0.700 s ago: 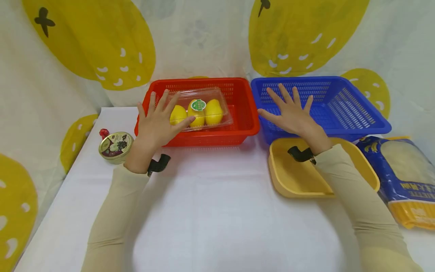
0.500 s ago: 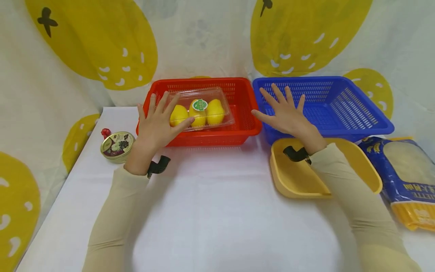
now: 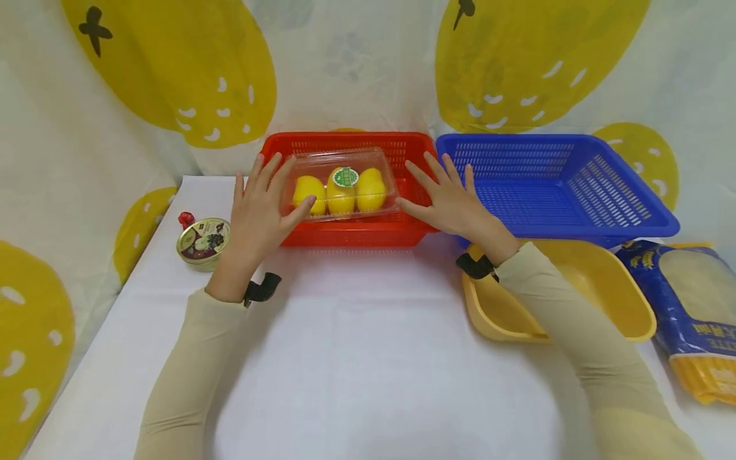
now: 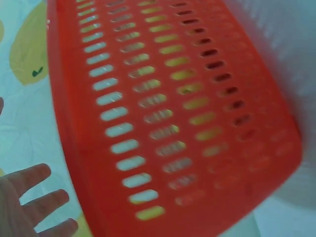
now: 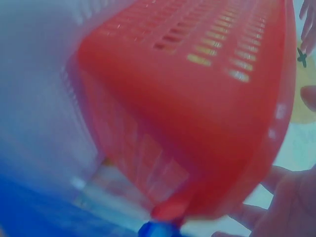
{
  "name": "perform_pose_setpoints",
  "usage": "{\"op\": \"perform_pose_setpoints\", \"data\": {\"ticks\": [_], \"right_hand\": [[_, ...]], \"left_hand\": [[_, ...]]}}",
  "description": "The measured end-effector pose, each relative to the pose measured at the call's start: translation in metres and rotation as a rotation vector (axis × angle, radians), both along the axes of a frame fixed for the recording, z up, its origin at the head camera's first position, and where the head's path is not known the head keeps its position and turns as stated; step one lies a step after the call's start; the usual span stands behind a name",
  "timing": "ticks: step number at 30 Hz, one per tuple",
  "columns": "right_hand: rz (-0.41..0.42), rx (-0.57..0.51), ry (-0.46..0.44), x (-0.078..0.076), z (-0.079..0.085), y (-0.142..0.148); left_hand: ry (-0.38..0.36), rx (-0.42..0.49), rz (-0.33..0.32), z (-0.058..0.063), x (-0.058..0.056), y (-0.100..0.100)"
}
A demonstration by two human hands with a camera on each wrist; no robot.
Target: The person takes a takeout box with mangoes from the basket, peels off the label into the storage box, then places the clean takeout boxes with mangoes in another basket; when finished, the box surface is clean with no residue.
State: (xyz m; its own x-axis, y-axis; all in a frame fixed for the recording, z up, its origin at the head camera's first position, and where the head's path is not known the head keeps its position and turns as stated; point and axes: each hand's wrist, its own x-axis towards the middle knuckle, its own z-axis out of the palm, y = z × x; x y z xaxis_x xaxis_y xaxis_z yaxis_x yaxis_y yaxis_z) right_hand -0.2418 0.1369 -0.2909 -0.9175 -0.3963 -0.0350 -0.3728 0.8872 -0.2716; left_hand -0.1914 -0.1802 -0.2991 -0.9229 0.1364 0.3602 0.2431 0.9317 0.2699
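In the head view a clear plastic box of yellow lemon-like fruit (image 3: 342, 195) with a green round label lies tilted in the red basket (image 3: 356, 236). My left hand (image 3: 259, 214), fingers spread, is over the basket's left end, its fingertips by the box's left edge. At the basket's right end my right hand (image 3: 451, 201) is held with fingers spread and the thumb near the box's right edge. Neither hand holds anything. Both wrist views show the basket's slotted wall, with the left fingers (image 4: 47, 205) and right fingers (image 5: 247, 215) near its rim.
A blue basket (image 3: 604, 185) stands right of the red one. In front of it is a yellow tub (image 3: 489, 313), partly under my right forearm. A blue and orange food bag (image 3: 698, 306) lies far right. At left are a round tin (image 3: 202, 243) and a small red object (image 3: 186, 220).
My right hand has moved left from over the blue basket to the red basket's right end. The left hand stays nearly in place, while the whole scene shifts slightly right in view.
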Motion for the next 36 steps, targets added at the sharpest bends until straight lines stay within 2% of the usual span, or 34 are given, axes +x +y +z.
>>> {"op": "perform_pose_setpoints", "data": {"ticks": [8, 14, 17, 25, 30, 36], "right_hand": [[0.05, -0.036, -0.007, -0.002, 0.003, -0.025], [0.046, -0.049, -0.041, -0.009, 0.0, -0.038], [0.033, -0.09, -0.077, -0.012, -0.003, -0.044], [0.01, -0.253, -0.165, -0.023, -0.012, -0.051], [0.005, -0.285, -0.222, -0.03, -0.017, -0.052], [-0.005, -0.289, -0.296, -0.034, -0.02, -0.052]], "left_hand": [[0.05, 0.081, 0.035, -0.016, -0.005, -0.014], [0.075, 0.18, 0.075, -0.024, -0.007, -0.03], [0.066, 0.209, 0.08, -0.025, -0.009, -0.038], [-0.039, 0.276, 0.11, -0.029, -0.012, -0.049], [-0.133, 0.344, 0.137, -0.035, -0.013, -0.051], [-0.227, 0.417, 0.119, -0.037, -0.013, -0.052]]}}
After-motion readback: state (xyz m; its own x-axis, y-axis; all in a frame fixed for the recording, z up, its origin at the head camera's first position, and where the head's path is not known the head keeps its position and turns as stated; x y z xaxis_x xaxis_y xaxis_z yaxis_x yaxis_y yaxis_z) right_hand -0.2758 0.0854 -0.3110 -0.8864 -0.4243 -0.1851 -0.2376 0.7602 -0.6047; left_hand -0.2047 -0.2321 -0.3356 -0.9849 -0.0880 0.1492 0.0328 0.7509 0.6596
